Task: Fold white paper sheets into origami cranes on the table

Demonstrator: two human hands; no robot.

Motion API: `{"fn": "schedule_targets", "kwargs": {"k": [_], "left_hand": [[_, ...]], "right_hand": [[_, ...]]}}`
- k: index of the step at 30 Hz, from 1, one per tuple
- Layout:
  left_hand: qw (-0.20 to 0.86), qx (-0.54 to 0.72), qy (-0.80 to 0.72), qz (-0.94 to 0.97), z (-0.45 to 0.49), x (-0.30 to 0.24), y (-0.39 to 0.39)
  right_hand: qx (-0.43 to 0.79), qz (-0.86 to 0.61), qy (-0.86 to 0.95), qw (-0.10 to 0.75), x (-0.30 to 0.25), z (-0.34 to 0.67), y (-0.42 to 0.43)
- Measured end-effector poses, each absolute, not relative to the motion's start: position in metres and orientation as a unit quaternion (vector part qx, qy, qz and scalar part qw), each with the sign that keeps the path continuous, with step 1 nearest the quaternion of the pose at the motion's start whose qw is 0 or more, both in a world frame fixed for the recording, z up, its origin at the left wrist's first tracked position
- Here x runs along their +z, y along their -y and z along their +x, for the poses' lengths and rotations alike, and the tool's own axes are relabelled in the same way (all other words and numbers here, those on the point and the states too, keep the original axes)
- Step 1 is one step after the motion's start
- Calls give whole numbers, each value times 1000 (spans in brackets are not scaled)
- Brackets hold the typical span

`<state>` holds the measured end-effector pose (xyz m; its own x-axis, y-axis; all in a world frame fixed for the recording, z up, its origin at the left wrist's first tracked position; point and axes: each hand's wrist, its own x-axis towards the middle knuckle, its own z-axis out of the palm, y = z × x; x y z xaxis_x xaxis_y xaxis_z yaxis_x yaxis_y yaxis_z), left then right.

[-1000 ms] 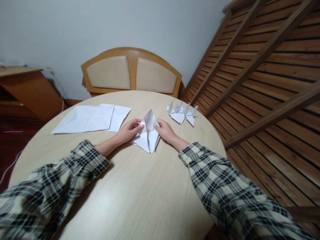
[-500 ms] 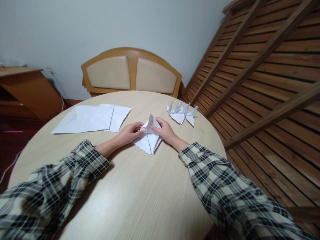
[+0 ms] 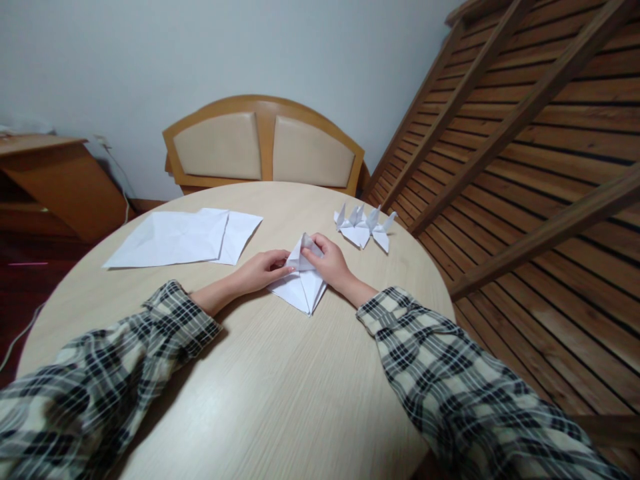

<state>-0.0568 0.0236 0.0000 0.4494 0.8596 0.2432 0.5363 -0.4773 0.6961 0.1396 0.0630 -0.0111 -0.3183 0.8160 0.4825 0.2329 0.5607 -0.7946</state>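
Observation:
A half-folded piece of white paper point(image 3: 303, 288) lies on the round wooden table point(image 3: 270, 373), its point toward me. My left hand point(image 3: 261, 270) rests on its left side, fingertips pressing the paper down. My right hand point(image 3: 330, 263) pinches the raised top flap of the same piece between thumb and fingers. Both arms wear checked sleeves.
Flat white sheets point(image 3: 183, 237) lie at the table's far left. Folded paper cranes point(image 3: 364, 227) stand at the far right. A padded wooden chair point(image 3: 263, 145) faces me behind the table. A slatted wooden frame point(image 3: 525, 133) leans at the right; a wooden cabinet point(image 3: 55, 180) at the left.
The tall upper flap of the paper has been brought down lower and flatter. My right hand moved up onto the flap's tip; my left hand's fingers slid to the fold's centre.

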Motion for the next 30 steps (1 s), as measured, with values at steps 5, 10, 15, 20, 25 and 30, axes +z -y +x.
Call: {"fn": "schedule_targets", "kwargs": {"k": [5,10,15,20,25,30], "left_hand": [[274,294,-436,805,-58,-3,-26],[266,295,-455,797,-61,-8,-29],[258,330,-480,771,-63,-12,-33],[225,346,-525,744,-62,-10,-33],[192,372,-552,721,-61,-7,-32],[201,386,-564,702,-63,-11,-34]], "right_hand": [[314,-339,743,484,-12,139,-65],[342,-332,721,503,-17,140,-70],[383,-353,680,517,-22,140,-74],[431,-367,655,501,-23,139,-78],[400,-410,660,486,-26,142,-80],[397,-424,667,467,-28,142,-80]]}}
